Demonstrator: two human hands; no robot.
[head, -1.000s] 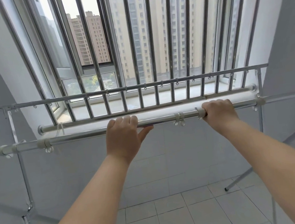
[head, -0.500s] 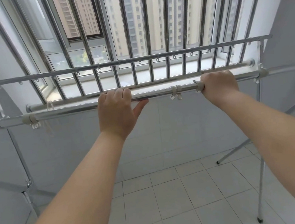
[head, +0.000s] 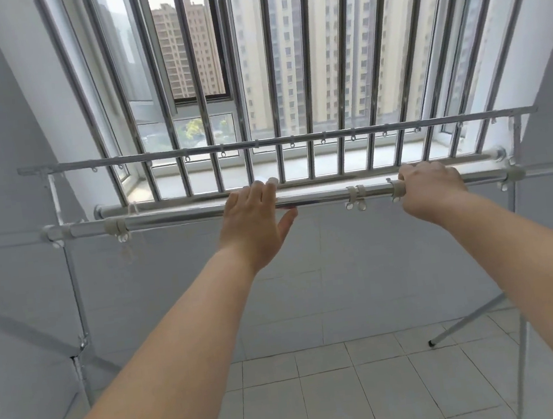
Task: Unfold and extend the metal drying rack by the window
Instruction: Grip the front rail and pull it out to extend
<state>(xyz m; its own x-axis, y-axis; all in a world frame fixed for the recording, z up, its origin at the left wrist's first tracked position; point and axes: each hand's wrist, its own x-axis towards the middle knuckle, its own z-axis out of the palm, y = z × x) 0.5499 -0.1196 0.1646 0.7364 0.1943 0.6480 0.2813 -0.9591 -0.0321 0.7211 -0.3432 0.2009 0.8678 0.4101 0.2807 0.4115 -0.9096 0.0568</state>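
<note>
The metal drying rack stands under the window. Its thick front bar (head: 183,216) runs level across the view, with white clips on it. Behind and above it runs a thinner rail (head: 308,136) with small hooks. My left hand (head: 256,225) lies over the middle of the front bar, fingers stretched flat and thumb below, not wrapped around it. My right hand (head: 429,190) is closed over the same bar further right, just beside a white collar (head: 398,189).
The rack's left upright (head: 74,287) stands close to the grey wall. At the right, a slanted leg (head: 467,320) ends on the tiled floor and another leg (head: 522,353) drops near the frame's edge. Fixed window bars (head: 270,72) and the sill (head: 298,167) lie right behind the rack.
My left hand's fingers have uncurled from the front bar and now lie flat over it. The right hand keeps its grip. The view has tilted upward toward the window.
</note>
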